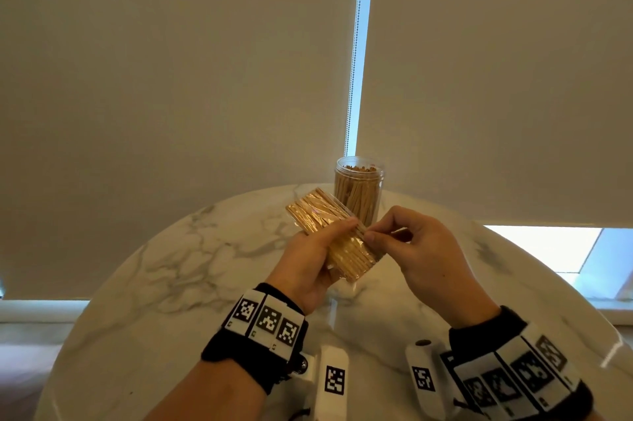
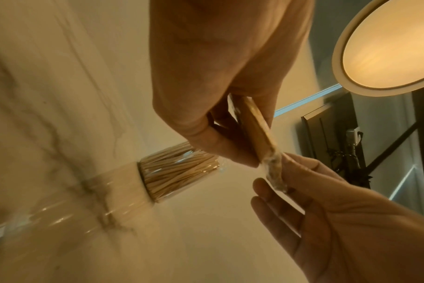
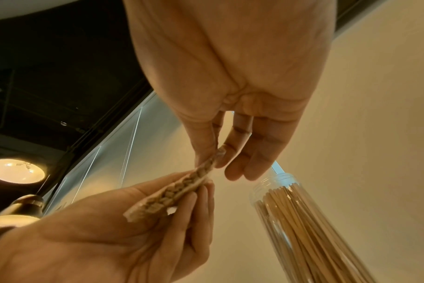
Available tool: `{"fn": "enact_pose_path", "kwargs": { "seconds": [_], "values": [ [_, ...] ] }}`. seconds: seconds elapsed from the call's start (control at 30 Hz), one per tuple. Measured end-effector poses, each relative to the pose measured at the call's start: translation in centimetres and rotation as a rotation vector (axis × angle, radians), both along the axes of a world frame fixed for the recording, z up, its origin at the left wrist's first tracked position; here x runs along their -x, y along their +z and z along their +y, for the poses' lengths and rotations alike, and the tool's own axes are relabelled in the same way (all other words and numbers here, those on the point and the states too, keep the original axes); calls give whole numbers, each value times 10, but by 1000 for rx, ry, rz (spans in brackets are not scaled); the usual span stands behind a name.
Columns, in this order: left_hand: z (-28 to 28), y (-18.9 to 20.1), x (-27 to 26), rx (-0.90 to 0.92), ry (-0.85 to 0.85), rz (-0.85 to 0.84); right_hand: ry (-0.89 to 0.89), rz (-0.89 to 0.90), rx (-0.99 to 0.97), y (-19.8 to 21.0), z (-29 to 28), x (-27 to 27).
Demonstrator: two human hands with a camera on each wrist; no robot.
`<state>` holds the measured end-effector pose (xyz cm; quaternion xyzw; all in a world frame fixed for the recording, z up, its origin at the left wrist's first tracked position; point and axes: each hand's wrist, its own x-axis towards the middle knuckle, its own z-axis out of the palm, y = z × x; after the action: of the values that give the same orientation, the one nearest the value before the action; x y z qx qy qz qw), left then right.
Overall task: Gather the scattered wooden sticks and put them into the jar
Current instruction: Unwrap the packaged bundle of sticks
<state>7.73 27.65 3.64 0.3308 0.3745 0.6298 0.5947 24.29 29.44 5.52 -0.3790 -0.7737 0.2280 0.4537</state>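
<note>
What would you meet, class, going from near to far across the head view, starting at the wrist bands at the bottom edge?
Wrist bands → left hand and right hand → clear-wrapped pack of wooden sticks gripped in the left hand → open jar of sticks → window blind.

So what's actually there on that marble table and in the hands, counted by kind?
Clear jar with sticks standing in it: 1
Plastic-wrapped packet of sticks, held above the table: 1
Hands: 2, the left hand gripping the packet, the right hand pinching its end
Loose sticks on the table: 0 visible
Total: 4
</note>
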Motion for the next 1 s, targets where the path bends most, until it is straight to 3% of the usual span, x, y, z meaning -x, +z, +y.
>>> {"fn": "enact_pose_path", "kwargs": {
  "seconds": [0.33,0.53,0.8,1.0],
  "values": [
    [-3,3,-7,-104,71,109,-39,28,-82,2,-3,0],
    [-2,5,-6,-129,91,33,22,86,-54,10,-8,-2],
    [2,-1,-11,-51,182,56,-16,-14,-107,3,-5,-1],
    [2,1,4,-11,189,-85,106,-128,-105,7,-14,6]
  ]
}}
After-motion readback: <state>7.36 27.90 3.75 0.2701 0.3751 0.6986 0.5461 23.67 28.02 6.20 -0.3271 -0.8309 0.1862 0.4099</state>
